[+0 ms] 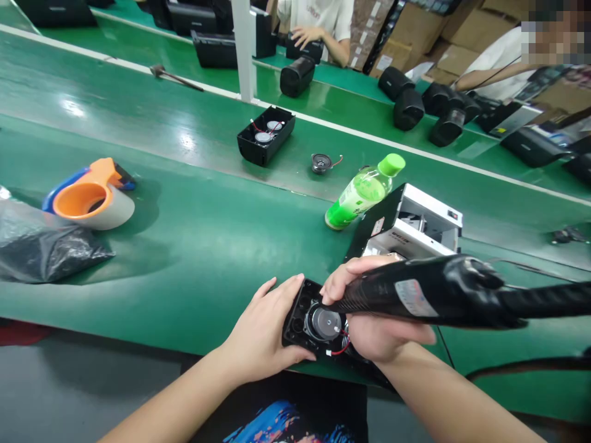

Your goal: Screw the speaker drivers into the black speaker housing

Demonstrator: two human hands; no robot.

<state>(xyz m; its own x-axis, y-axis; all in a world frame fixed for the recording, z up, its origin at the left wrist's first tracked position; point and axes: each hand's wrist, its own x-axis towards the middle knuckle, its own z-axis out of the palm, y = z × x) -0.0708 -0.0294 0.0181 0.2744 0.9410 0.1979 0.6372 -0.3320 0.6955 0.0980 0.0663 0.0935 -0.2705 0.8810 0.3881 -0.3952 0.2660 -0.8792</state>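
My left hand [265, 329] grips the left end of a black speaker housing [292, 329] at the table's front edge, thumb along the near side and fingers on the far side. Inside the housing lies a round speaker driver [324, 322] with a red wire and a white plug. My right hand [376, 326] is wrapped round a black electric screwdriver [390, 292], held nearly level over the housing's right part. Its tip is hidden behind the hand. A black and white screw feeder [406, 221] stands just beyond my right hand.
A green-capped bottle [362, 194] leans by the feeder. Farther off are a loose driver [322, 163] and another housing with drivers [266, 138]. A tape dispenser [92, 200] and plastic bag [46, 246] lie left. Across the line, a person's hand [307, 35] touches a black speaker.
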